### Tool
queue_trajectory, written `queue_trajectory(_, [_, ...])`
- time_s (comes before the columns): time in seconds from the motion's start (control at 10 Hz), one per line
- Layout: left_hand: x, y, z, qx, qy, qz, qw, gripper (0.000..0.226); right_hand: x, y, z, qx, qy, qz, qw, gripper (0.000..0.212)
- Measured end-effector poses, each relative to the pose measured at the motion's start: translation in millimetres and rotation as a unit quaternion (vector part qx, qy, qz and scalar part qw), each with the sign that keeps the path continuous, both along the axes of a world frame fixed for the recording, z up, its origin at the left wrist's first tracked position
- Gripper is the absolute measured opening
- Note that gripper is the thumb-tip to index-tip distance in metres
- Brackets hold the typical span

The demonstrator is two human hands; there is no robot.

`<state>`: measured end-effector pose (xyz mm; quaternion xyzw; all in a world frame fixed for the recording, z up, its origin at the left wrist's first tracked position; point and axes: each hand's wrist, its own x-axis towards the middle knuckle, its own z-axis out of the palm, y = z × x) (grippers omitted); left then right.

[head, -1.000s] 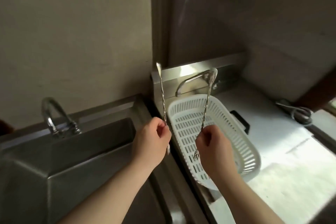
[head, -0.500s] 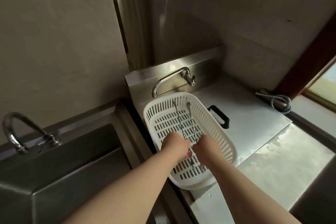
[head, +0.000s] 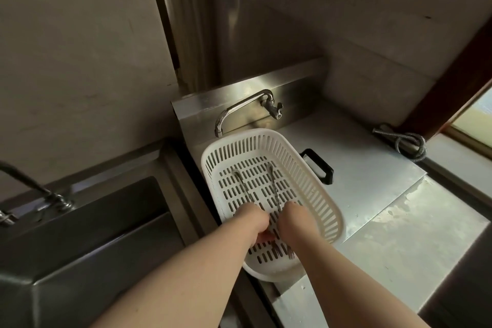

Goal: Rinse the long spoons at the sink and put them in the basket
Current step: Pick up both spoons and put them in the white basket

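Observation:
A white slotted plastic basket (head: pixel 314 186) sits over the right-hand steel basin. Two long twisted-stem metal spoons lie flat on its floor, side by side. My left hand (head: pixel 253 221) is down in the basket, fingers still closed on the left spoon (head: pixel 241 185). My right hand (head: pixel 295 218) is beside it, fingers closed on the right spoon (head: pixel 273 184). The spoons' forked ends stick out behind my hands toward the near rim. Both bowls point toward the far wall.
A curved tap (head: pixel 239 109) hangs over the basket's far end. A black handle (head: pixel 320 166) shows at the basket's right. The left sink (head: pixel 87 226) has its own tap (head: pixel 34 189). A coiled metal hose (head: pixel 407 141) lies on the wet steel counter (head: pixel 394 210).
Both hands dropped from holding the spoons upright above the basket to laying them flat on its floor. My view has tilted down and shifted right.

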<state>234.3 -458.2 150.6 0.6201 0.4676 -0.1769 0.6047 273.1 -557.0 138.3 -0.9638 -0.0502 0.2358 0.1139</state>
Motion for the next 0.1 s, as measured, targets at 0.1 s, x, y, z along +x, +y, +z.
queue_trajectory(0.1, [-0.4,0.1,7.7,0.003,-0.018,-0.004,1.0,0.014,-4.5,0.6,0.2,0.01,-0.014,-0.012,1.0,0.015])
